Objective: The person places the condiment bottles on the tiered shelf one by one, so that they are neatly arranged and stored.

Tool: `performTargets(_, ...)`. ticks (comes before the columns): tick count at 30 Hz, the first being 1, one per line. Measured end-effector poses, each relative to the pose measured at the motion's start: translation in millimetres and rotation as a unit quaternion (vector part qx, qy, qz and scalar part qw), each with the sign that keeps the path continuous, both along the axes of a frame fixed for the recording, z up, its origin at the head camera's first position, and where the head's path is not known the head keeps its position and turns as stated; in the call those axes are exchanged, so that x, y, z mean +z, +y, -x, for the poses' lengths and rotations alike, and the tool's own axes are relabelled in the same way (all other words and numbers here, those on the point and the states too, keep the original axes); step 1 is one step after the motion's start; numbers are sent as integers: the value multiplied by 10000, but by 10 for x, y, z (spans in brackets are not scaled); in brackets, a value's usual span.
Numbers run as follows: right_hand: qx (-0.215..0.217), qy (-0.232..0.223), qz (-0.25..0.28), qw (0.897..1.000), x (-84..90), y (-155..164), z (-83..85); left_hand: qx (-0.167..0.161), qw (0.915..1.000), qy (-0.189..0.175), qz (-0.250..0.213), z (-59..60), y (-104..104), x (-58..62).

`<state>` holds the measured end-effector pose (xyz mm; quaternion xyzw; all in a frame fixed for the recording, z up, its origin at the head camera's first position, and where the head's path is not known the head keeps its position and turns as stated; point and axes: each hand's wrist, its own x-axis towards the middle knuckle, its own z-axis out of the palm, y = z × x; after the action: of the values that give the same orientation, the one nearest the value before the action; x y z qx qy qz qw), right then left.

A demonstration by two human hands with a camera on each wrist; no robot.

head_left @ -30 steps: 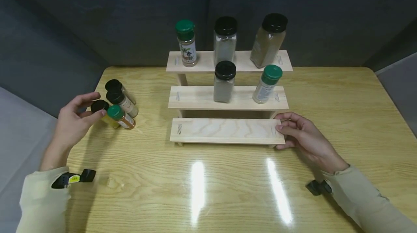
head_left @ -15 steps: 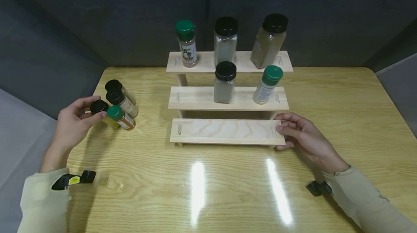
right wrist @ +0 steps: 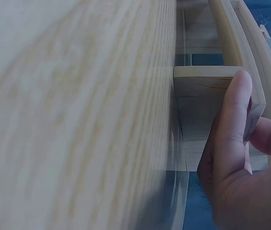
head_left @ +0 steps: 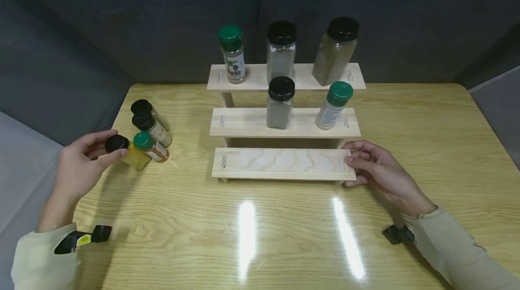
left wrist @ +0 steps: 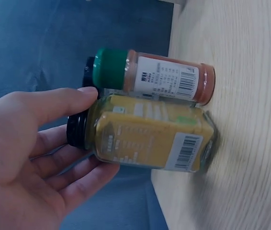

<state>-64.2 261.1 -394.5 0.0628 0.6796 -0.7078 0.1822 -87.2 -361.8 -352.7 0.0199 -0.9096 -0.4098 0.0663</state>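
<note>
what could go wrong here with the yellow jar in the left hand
The left hand holds the yellow spice jar only by its black cap, so it might slip or swing. It touches the green-capped bottle, which could tip as the jar lifts. The right hand grips just one end of the rack; a bump may shake its five bottles.

Our left hand (head_left: 77,168) now grips the yellow spice jar (head_left: 130,154) by its black cap, pulling it leftward from the cluster.

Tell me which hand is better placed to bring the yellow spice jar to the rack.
Left. The left hand already has its grip around the yellow spice jar by its black cap. The right hand is busy gripping the right end of the rack's bottom shelf, apparently steadying it.
</note>
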Motion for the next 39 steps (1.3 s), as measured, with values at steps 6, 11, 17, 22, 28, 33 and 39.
performTargets(6, 43, 20, -21, 10000, -7, 8, -3, -15, 9999, 116, 40, -202, 43, 117)
performTargets(11, 60, 24, 13, 10000, -6, 15, -3, -371, 9986, 243, 281, -342, 133, 232)
performTargets(17, 22, -13, -41, 10000, 14, 19, 7, -904, 9954, 224, 237, -430, 344, 394)
performTargets(22, -7, -70, -17, 10000, 28, 20, 3, -1333, 9902, 380, 141, -410, 540, 524)
performTargets(28, -10, -84, -49, 10000, 28, 13, 4, -1940, 9787, 672, -81, -324, 779, 650)
performTargets(33, -36, -58, -129, 9999, 33, 10, 10, -2425, 9640, 1083, -128, -200, 956, 707)
performTargets(39, -29, -24, -143, 9999, 25, 9, 5, -2808, 9506, 1315, -139, -72, 1164, 792)
